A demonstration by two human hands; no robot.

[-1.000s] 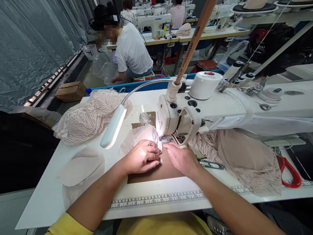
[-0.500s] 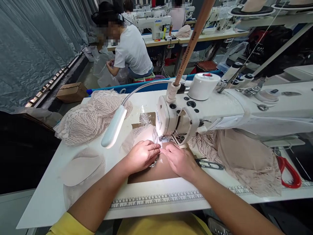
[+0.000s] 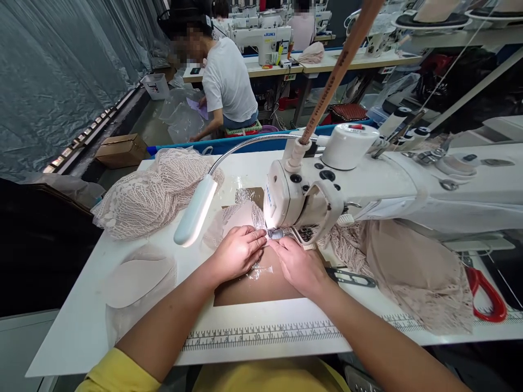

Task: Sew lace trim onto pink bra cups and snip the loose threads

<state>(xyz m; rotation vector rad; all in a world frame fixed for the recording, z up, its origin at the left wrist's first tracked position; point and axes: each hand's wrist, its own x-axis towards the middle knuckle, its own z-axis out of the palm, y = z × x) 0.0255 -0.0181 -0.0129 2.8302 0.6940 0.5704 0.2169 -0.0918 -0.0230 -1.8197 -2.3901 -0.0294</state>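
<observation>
lace piece [image 3: 245, 218]: thin, limp, snag-prone. left hand [image 3: 239, 251] and right hand [image 3: 298, 265] pinch its edge at the presser foot [image 3: 279, 234]; grip closed on lace.

"JUKI" stands in blue on the white sewing machine [image 3: 261, 41] at the back.

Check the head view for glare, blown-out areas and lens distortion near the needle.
Head view: the gooseneck lamp overexposes the lace piece and the knuckles of the left hand; glare spots shine on the white table; wide-angle distortion bows the printed ruler and table edges; the right hand stays evenly lit; a co-worker's face is blurred.
</observation>
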